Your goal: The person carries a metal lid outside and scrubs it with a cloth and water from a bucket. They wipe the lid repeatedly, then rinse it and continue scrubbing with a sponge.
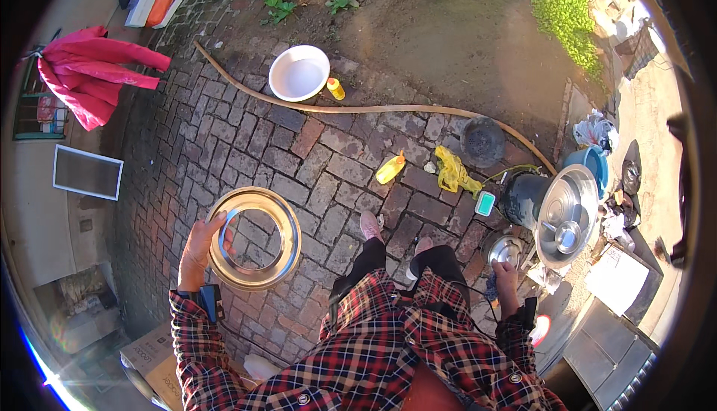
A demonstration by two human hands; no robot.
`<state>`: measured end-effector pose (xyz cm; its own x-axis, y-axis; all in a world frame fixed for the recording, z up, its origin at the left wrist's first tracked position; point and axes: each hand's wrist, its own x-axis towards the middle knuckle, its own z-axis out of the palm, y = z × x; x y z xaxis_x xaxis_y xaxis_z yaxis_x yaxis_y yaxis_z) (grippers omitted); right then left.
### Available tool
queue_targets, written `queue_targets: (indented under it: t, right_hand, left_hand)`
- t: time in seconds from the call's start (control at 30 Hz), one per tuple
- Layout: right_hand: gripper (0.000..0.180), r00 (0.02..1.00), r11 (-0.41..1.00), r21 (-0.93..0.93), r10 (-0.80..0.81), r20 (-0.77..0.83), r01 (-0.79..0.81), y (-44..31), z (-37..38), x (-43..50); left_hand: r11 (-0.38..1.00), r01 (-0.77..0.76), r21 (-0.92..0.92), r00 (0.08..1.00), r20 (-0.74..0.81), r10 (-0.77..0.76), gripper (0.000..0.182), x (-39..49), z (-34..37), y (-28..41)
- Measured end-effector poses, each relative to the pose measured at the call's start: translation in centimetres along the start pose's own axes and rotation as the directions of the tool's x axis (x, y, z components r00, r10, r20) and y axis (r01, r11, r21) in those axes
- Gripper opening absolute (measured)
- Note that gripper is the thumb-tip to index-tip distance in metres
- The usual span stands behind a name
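Note:
My left hand [203, 246] grips the left side of a shiny gold-coloured metal ring [288, 237], thumb on top and fingers through the wide hole. The ring is held above the brick paving. Down at the right, my right hand [507, 285] has curled fingers beside a metal kettle or lidded pot [505, 250]. A dark, fuzzy scrubber or cloth [491, 288] shows by these fingers; whether they grip it or the pot's handle is unclear. A large metal basin [582, 209] with a small metal bowl [567, 236] inside leans over a dark bucket [518, 198].
A yellow bottle [390, 169], a yellow plastic bag [452, 169], a teal-and-white soap box [485, 203] and a dark colander [483, 141] lie on the bricks ahead. Farther off, a hose [347, 110] curves past a white basin [298, 74]. A cardboard box [154, 363] stands behind left.

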<state>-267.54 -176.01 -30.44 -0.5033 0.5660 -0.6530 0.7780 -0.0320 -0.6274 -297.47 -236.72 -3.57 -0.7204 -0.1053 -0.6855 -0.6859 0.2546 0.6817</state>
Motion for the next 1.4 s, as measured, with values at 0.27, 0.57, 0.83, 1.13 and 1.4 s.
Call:
queue_targets:
  t: [0.27, 0.57, 0.83, 1.13, 1.4]
  right_hand:
    - [0.045, 0.999, 0.998, -0.062, -0.023, -0.038, 0.021, -7.3, 4.9, 5.2]
    - [0.038, 0.953, 0.921, -0.245, -0.285, 0.102, 0.301, -12.2, 4.0, 11.7]
    - [0.018, 0.968, 0.974, -0.070, -0.206, 0.140, 0.217, -9.3, 12.6, 16.5]
    - [0.017, 0.972, 1.000, 0.011, 0.008, 0.234, -0.011, -8.0, 29.2, 23.0]
    - [0.022, 0.945, 0.994, -0.107, 0.020, 0.327, 0.016, -6.0, 38.9, 32.0]
  left_hand:
    - [0.996, -0.084, 0.002, 0.993, 0.087, 0.083, 0.039, 17.7, 12.3, 4.4]
    - [0.992, 0.022, -0.125, 1.000, 0.010, -0.021, 0.043, 27.8, 24.0, 3.8]
    - [0.965, -0.038, 0.258, 0.996, 0.088, 0.015, 0.049, 39.5, 31.3, 2.1]
    - [0.899, -0.042, 0.436, 0.970, 0.233, -0.068, 0.042, 48.1, 35.6, -6.3]
    - [0.761, 0.007, 0.649, 0.872, 0.368, -0.322, 0.038, 54.1, 34.8, -5.9]
